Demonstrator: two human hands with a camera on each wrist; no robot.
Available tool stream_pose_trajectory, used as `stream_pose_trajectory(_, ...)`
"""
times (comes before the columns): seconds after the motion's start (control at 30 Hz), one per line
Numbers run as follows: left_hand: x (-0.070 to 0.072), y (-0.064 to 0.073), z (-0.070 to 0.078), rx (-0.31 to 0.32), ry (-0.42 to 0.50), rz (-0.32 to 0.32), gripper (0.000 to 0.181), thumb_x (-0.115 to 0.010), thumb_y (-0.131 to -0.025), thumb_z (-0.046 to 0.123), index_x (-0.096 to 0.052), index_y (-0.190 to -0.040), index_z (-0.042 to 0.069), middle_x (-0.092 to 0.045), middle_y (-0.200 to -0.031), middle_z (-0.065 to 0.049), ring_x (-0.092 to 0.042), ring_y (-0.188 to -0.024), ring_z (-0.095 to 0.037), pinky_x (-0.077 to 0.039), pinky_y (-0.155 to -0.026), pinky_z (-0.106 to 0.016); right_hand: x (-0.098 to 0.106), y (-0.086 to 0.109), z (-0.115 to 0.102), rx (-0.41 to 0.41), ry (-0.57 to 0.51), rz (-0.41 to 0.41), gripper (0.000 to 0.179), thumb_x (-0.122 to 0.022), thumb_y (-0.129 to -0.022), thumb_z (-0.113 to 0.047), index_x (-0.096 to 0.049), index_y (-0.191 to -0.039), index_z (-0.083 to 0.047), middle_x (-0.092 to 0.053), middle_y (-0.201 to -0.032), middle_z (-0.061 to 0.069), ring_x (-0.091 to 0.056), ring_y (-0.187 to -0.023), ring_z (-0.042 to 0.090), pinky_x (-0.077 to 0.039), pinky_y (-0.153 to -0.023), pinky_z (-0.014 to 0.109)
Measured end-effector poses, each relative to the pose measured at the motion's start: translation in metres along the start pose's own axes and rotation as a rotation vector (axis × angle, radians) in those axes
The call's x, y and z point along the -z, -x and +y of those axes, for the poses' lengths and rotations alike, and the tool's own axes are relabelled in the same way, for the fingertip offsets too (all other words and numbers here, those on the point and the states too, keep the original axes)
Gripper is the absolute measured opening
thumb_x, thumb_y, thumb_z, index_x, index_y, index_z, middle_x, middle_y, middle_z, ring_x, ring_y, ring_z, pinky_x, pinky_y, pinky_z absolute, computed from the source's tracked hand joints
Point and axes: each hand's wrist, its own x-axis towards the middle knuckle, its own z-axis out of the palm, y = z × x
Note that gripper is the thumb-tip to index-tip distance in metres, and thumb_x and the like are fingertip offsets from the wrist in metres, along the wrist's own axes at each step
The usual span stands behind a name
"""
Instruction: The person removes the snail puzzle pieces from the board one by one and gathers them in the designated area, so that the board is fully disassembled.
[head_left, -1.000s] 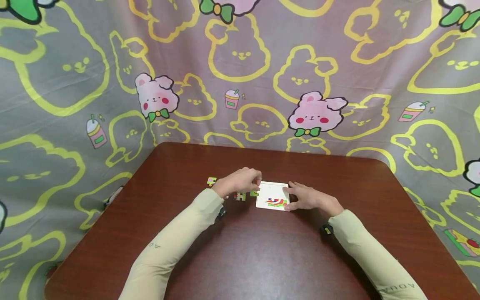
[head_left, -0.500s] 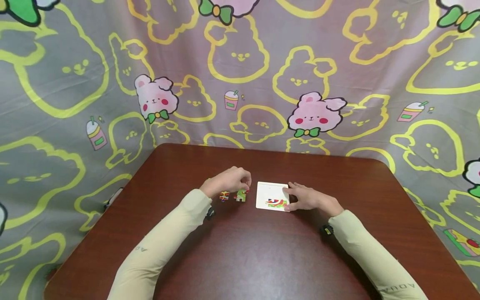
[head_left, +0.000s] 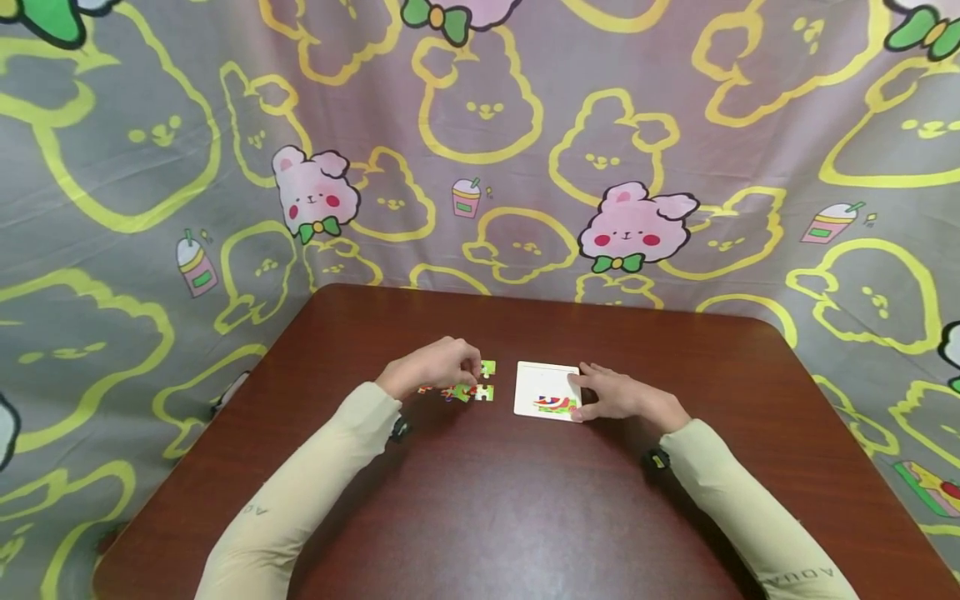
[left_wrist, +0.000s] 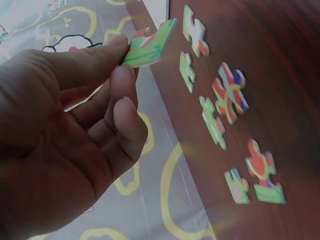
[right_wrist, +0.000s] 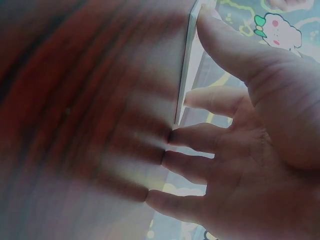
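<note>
My left hand (head_left: 435,367) hovers left of the board, over the loose puzzle pieces. Its thumb and index finger pinch a green and red puzzle piece (left_wrist: 150,47) by one edge, while the other fingers curl loosely below. The white square puzzle board (head_left: 542,379) lies flat in the middle of the table; a red, blue and green part of a picture (head_left: 553,405) fills its near right corner. At the board's right edge rests my right hand (head_left: 618,394), thumb at the near corner and fingers spread and fairly straight, fingertips down on the table.
Several loose jigsaw pieces lie left of the board, among them a red and blue one (left_wrist: 230,92) and a green one (head_left: 488,368). The brown table (head_left: 480,500) runs back to a patterned cloth (head_left: 480,192).
My left hand has moved left, away from the board's left edge, to above the loose pieces. The right hand and the board have stayed in place.
</note>
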Motion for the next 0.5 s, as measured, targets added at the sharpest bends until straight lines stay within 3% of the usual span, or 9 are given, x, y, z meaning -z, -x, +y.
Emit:
stream_pose_trajectory(0.23, 0.001, 0.018, -0.015, 0.072, 0.064, -0.017, 0.008, -0.072, -0.089, 0.015, -0.065, -0.084, 0.014, -0.065, -0.074, 0.004, -0.051, -0.053, -0.007, -0.041, -0.050, -0.022, -0.001, 0.000, 0.001, -0.013, -0.003, -0.004, 0.082, -0.071, -0.086, -0.047, -0.038, -0.150, -0.007, -0.021, -0.158, 0.030, -0.016, -0.147, 0.049, -0.023, -0.112, 0.066)
stream_pose_trajectory(0.5, 0.003, 0.032, -0.025, 0.086, 0.032, 0.002, 0.008, -0.071, -0.089, 0.015, -0.066, -0.084, 0.017, -0.063, -0.074, 0.006, -0.053, -0.060, -0.007, -0.044, -0.058, -0.024, 0.000, 0.001, 0.001, -0.024, -0.026, -0.008, 0.082, -0.071, -0.086, -0.047, -0.038, -0.150, -0.008, -0.019, -0.159, 0.028, -0.015, -0.147, 0.049, -0.022, -0.112, 0.067)
